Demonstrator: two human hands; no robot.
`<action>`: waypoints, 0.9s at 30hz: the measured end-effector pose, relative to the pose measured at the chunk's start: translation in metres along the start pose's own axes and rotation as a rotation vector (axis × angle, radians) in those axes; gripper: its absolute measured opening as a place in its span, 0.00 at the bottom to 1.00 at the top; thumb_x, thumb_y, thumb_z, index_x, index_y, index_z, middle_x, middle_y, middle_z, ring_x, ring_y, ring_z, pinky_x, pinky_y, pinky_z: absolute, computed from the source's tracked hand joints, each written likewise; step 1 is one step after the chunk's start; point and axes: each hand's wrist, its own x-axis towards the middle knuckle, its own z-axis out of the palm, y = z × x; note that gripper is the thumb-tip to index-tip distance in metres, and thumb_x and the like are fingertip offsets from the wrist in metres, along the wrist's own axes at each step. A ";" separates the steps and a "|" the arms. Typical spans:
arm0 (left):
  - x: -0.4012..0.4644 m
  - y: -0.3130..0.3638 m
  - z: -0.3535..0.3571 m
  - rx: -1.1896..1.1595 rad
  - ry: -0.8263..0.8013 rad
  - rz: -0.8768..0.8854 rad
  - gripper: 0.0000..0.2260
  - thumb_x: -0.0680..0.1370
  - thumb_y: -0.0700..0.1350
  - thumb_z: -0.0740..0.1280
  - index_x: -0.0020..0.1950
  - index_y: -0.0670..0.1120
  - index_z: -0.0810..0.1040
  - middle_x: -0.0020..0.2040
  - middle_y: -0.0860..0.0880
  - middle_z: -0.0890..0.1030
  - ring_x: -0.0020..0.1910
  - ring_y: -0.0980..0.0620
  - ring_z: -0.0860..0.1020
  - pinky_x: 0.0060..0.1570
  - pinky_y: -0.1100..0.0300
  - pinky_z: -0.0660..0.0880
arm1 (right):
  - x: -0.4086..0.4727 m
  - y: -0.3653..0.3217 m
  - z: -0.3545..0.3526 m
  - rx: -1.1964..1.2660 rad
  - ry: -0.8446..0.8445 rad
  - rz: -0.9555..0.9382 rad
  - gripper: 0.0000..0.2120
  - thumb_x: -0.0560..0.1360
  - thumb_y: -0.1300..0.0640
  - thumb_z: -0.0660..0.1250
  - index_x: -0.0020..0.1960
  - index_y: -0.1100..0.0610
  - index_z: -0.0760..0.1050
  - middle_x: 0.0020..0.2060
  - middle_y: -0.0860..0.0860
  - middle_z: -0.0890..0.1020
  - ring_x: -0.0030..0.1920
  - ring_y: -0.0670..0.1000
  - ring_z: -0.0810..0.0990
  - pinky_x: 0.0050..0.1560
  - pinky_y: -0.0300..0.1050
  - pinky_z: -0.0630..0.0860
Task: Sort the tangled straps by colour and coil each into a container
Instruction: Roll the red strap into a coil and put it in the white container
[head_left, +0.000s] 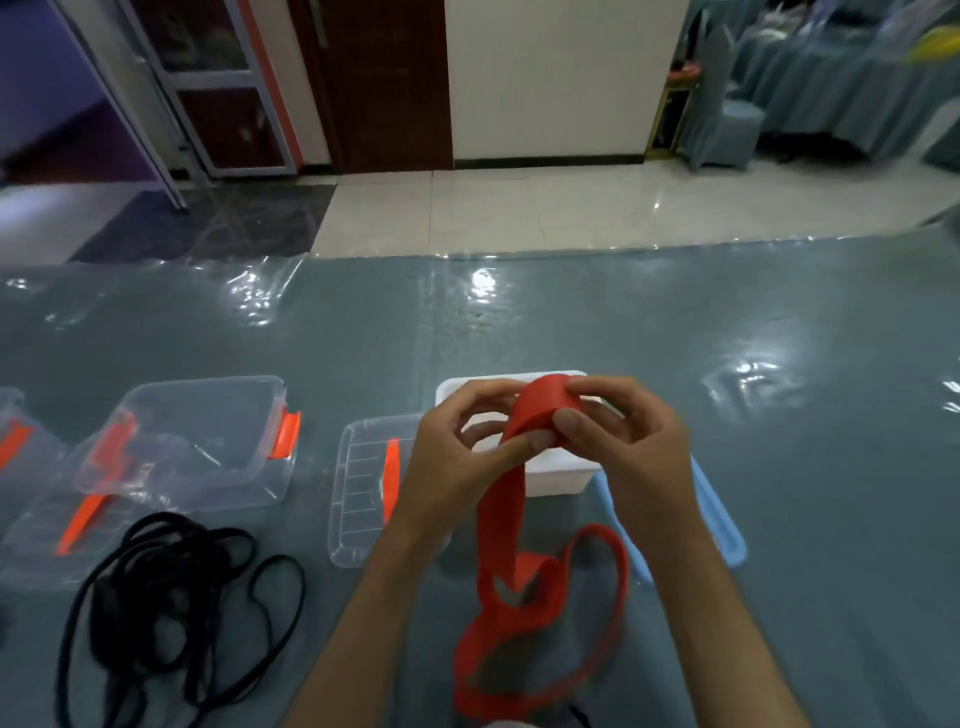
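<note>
Grey-blue table under a glossy clear plastic sheet, tiled floor and a dark door beyond. Both hands are raised over the white container. The right hand has thumb and fingers curled round a small coil of the red strap; the left hand pinches the same strap just below the coil, thumb on top, feeding it in. The rest of the strap hangs down and lies in loose loops on the table near the front edge (a twist shows in the loops). A pale blue lid lies beside the white container, partly behind the right forearm. To the left, the black strap sits in a tangled heap, uncoiled, in front of the clear containers with orange latches.

Risks, as judged:
- The coil is only finger-held; if the right grip eases, it likely springs open.
- The twist in the slack could get wound in and make a lumpy coil that won't sit flat in the container.
- The trailing end may drag on the slick sheet and slip off the front edge.
- The loops lie close to the clear lid; a pull could nudge it.
</note>
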 end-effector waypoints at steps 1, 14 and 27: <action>0.003 0.001 0.003 0.023 -0.004 0.008 0.20 0.70 0.44 0.82 0.61 0.47 0.84 0.55 0.47 0.85 0.58 0.48 0.84 0.59 0.55 0.81 | 0.002 0.000 -0.001 0.029 0.021 0.005 0.18 0.66 0.46 0.84 0.52 0.52 0.85 0.52 0.57 0.87 0.53 0.58 0.88 0.50 0.49 0.85; 0.014 0.015 0.028 0.050 0.185 0.182 0.20 0.72 0.50 0.80 0.63 0.55 0.81 0.56 0.45 0.87 0.57 0.44 0.86 0.60 0.52 0.83 | 0.044 -0.023 -0.030 -0.085 -0.186 -0.086 0.16 0.70 0.52 0.82 0.55 0.52 0.85 0.52 0.57 0.88 0.55 0.58 0.88 0.52 0.49 0.85; -0.004 0.012 0.020 -0.032 0.170 -0.035 0.28 0.67 0.48 0.82 0.66 0.47 0.82 0.56 0.46 0.88 0.56 0.50 0.87 0.54 0.64 0.81 | 0.022 0.010 -0.033 0.038 -0.145 0.056 0.14 0.67 0.53 0.82 0.46 0.57 0.81 0.53 0.59 0.87 0.56 0.61 0.88 0.54 0.61 0.85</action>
